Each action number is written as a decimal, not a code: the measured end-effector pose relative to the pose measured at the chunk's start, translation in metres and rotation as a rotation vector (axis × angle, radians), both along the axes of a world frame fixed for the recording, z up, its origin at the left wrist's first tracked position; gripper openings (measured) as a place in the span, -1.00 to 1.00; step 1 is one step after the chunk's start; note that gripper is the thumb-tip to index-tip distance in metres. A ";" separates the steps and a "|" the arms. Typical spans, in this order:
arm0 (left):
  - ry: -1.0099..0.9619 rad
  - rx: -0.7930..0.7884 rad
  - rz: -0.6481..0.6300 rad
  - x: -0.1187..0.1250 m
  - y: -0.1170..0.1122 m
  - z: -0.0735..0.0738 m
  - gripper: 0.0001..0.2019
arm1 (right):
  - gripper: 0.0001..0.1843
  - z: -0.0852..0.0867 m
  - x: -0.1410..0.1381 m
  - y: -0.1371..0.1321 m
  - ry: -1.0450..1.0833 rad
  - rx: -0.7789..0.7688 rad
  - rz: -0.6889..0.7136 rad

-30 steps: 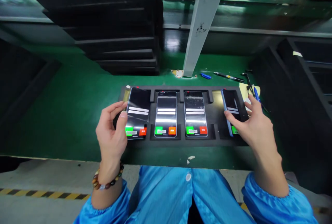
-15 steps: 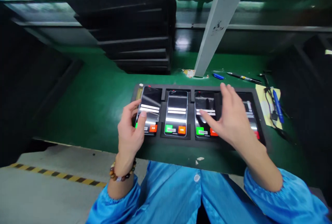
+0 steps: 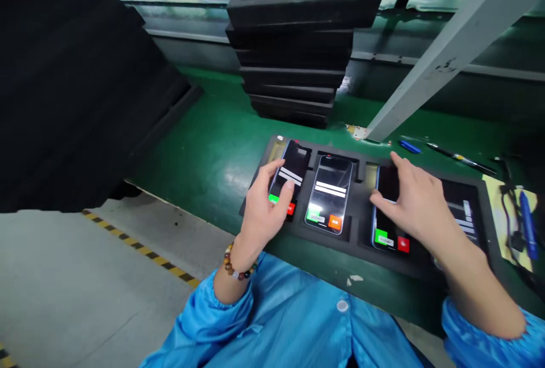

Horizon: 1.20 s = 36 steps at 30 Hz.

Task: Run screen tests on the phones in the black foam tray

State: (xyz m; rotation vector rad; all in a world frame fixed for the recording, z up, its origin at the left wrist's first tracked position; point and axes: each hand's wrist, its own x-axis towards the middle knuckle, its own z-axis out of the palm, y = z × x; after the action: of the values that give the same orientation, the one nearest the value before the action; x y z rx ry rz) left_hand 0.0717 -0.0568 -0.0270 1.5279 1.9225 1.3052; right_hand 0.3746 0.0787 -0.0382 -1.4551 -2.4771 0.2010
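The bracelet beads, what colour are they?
Mostly brown, one pale; the bracelet on the left wrist shows in the head view.

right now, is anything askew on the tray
The left phone is tilted up out of its tray slot, gripped by the left hand. The third phone, under the right hand, looks raised along one edge too. The second phone lies flat.

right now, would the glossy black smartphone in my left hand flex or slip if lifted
The glossy black smartphone looks like a rigid glass slab, so likely no flex. Its shiny face suggests it may slip, though the left hand grips its sides. Probably fragile if dropped outside the black foam tray.
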 end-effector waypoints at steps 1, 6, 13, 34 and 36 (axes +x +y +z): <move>-0.032 -0.025 0.008 -0.004 0.000 -0.002 -0.56 | 0.03 0.004 0.007 0.003 0.036 -0.063 -0.001; 0.255 -0.060 0.056 0.006 0.004 -0.002 -0.56 | -0.01 0.017 0.040 0.015 0.154 -0.277 -0.001; 0.303 -0.075 -0.205 0.061 0.007 -0.005 -0.54 | -0.13 0.018 0.054 0.013 0.147 -0.260 -0.030; 0.126 -0.128 -0.212 0.053 0.008 -0.008 -0.36 | -0.60 0.000 0.107 -0.125 0.324 0.242 -0.211; 0.163 -0.120 -0.213 0.049 0.010 -0.005 -0.36 | -0.58 -0.012 0.110 -0.148 0.258 0.235 -0.208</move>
State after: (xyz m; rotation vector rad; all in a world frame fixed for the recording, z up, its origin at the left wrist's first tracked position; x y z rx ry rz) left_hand 0.1204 -0.0465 -0.0320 1.7680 1.8352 0.9849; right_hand 0.4846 -0.0691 -0.0505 -1.4695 -2.0541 0.0501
